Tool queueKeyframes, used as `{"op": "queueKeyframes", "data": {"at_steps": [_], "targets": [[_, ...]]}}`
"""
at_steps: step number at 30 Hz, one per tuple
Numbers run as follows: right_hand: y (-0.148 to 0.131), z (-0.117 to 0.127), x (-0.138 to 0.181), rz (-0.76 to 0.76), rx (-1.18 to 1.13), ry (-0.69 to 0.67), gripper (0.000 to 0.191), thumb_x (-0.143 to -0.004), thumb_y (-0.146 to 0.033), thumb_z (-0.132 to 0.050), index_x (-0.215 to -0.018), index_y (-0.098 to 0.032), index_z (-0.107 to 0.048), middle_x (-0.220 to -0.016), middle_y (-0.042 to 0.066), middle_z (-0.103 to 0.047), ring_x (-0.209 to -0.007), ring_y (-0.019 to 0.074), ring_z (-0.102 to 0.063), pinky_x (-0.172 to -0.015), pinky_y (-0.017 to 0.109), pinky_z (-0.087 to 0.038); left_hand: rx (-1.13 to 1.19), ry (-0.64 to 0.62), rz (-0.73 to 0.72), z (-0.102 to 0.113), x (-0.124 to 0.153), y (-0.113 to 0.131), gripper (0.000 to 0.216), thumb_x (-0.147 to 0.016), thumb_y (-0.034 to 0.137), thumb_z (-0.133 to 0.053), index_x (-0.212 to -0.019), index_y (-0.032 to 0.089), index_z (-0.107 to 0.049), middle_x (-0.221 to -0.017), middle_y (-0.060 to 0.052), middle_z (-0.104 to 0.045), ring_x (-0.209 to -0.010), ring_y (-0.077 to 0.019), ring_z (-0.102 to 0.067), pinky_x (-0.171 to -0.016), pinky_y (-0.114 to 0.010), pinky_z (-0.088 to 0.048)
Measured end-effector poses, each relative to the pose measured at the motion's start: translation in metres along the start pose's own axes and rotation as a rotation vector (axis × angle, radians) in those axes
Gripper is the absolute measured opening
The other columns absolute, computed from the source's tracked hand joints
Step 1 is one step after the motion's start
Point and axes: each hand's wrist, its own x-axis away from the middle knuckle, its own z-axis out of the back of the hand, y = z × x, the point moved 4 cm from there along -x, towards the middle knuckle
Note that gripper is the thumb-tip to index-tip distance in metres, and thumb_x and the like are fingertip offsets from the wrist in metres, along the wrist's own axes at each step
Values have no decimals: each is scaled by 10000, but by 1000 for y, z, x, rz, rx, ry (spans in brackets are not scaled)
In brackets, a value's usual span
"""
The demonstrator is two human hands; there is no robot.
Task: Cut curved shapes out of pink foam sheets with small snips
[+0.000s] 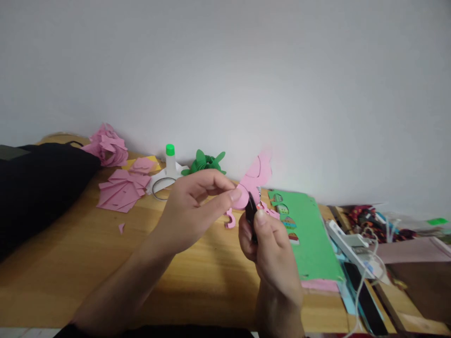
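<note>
"What's nearest?"
"The right hand (pixel 269 234), wrapped around one black tool (pixel 251 213), probably scissors, pointing up at the work."
"And the left hand (pixel 193 211)?"
"It pinches one pink paper cutout (pixel 261 178) above the table (pixel 204 281), likely to steady its edge beside the tool."
"Beyond those?"
"One curled pink scrap (pixel 233 218) below the cutout, then one upright glue stick (pixel 171 164) and one green paper craft (pixel 207 163) near the wall (pixel 225 70), perhaps placed there for elbow room."
</note>
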Motion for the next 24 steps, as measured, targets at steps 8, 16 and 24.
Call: {"op": "queueKeyframes", "data": {"at_steps": [8,16,24], "targets": [[-1,-1,-1,-18,41,-6,503,-966,-585,-451,-633,-208,-476,-472,-79,-307,-404,77,-183,-375,225,-209,6,-2,17,2,0,-2,152,-803,136,-686,-669,207,-699,-654,17,-704,-528,-107,-637,-517,-205,-534],[0,-1,2,-36,10,-60,490,-999,-553,-406,-660,-205,-474,-485,-81,-309,-408,77,-189,-384,223,-200,57,-20,17,2,0,0,178,-783,120,-686,-626,204,-686,-587,28,-671,-500,-96,-620,-504,-192,-522],[-3,-1,2,-45,-20,-73,480,-996,-548,-425,-665,-205,-476,-483,-85,-301,-410,76,-183,-388,226,-181,-19,-111,40,1,-1,-3,164,-800,153,-682,-641,190,-667,-585,13,-637,-531,-118,-621,-541,-228,-521]]}}
